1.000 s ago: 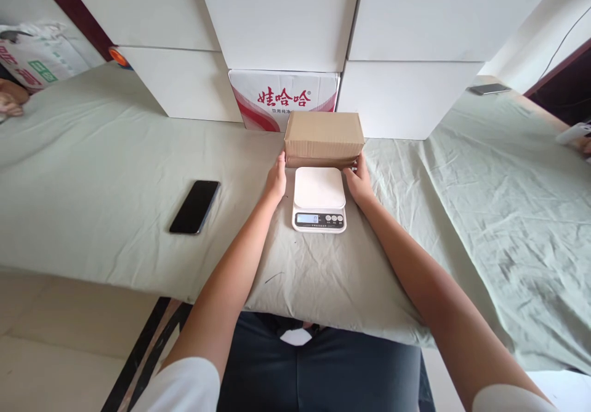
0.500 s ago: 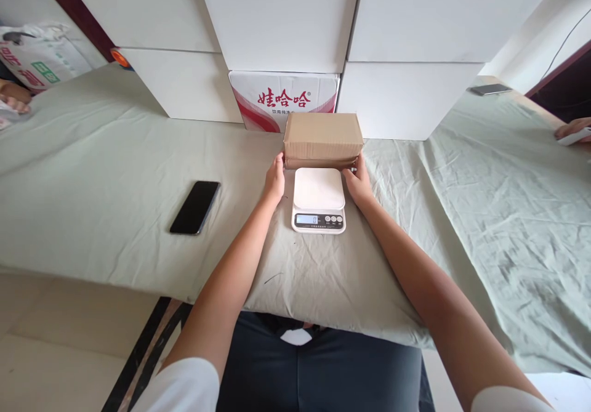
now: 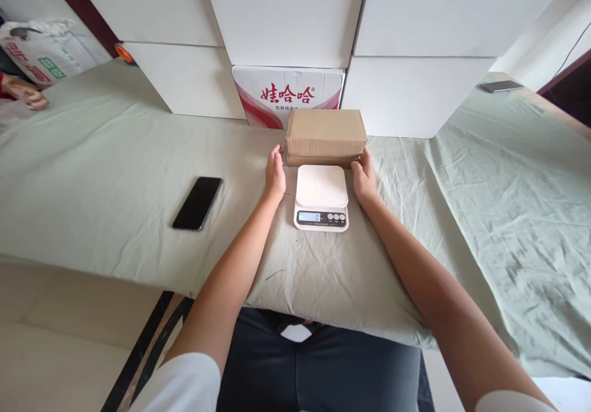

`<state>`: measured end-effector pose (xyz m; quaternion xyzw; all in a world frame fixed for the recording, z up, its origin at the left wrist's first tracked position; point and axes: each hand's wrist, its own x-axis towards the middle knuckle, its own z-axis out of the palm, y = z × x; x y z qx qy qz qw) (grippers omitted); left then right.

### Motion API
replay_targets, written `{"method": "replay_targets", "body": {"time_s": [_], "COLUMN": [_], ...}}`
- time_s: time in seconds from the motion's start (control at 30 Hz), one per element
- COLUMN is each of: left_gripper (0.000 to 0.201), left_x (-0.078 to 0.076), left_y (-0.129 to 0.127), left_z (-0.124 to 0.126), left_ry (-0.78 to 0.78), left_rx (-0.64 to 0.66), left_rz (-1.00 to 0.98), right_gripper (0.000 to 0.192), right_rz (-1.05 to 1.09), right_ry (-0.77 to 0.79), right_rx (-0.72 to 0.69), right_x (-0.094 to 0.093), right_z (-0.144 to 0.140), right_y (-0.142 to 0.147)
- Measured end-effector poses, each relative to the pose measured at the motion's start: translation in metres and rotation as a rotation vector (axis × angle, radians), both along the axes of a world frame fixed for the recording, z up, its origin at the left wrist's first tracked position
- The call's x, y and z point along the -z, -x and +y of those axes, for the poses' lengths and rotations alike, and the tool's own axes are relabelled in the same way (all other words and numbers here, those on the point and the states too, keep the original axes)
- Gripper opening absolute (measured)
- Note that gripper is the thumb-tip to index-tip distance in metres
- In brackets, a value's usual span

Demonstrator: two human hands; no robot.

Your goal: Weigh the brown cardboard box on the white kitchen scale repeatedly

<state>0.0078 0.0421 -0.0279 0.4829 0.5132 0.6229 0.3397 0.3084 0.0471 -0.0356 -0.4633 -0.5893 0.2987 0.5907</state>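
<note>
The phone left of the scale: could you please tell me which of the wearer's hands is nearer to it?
Left. The left hand is right of the phone, short of the scale; the right hand is farther right, past the scale.

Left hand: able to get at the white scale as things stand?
Likely yes. The left hand is open beside the white scale and looks apart from the cardboard box; nothing stands between hand and scale.

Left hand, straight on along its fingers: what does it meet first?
Probably the printed white carton behind the brown box. The left hand points just past the brown box's left side; depth is unclear, so it might brush that box first.
</note>
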Motion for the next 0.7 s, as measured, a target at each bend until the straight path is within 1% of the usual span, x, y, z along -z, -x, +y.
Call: {"method": "replay_targets", "body": {"time_s": [0.07,0.13,0.2,0.33,0.43,0.5,0.57,0.63,0.7], "left_gripper": [0.097,0.098,0.097,0.105,0.107,0.104,0.098,0.09,0.084], "left_x": [0.001,0.0,-0.001,-0.006,-0.012,-0.019,-0.029,-0.042,-0.055], "left_y": [-0.001,-0.002,-0.002,-0.003,-0.004,-0.004,-0.001,0.004,0.009], "left_z": [0.002,0.003,0.003,0.0,-0.004,-0.007,-0.012,-0.019,-0.028], "left_ry": [0.025,0.052,0.072,0.073,0.035,-0.032,-0.132,-0.228,-0.285], "left_rx": [0.057,0.131,0.184,0.222,0.227,0.2,0.15,0.1,0.069], "left_rz": [-0.032,-0.043,-0.048,-0.052,-0.043,-0.037,-0.027,-0.017,-0.009], "right_gripper": [0.069,0.073,0.078,0.082,0.08,0.073,0.059,0.042,0.035], "right_rz": [0.06,0.073,0.063,0.049,0.07,0.112,0.179,0.266,0.35], "right_ry": [0.054,0.086,0.083,0.049,0.024,-0.023,-0.085,-0.121,-0.117], "right_rx": [0.015,-0.004,-0.042,-0.082,-0.058,-0.02,0.05,0.143,0.212], "right_x": [-0.004,-0.009,-0.012,-0.017,-0.022,-0.029,-0.04,-0.055,-0.072], "right_z": [-0.003,-0.006,-0.008,-0.011,-0.017,-0.024,-0.03,-0.034,-0.037], "right_y": [0.002,0.003,0.003,0.003,0.006,0.01,0.015,0.019,0.022]}}
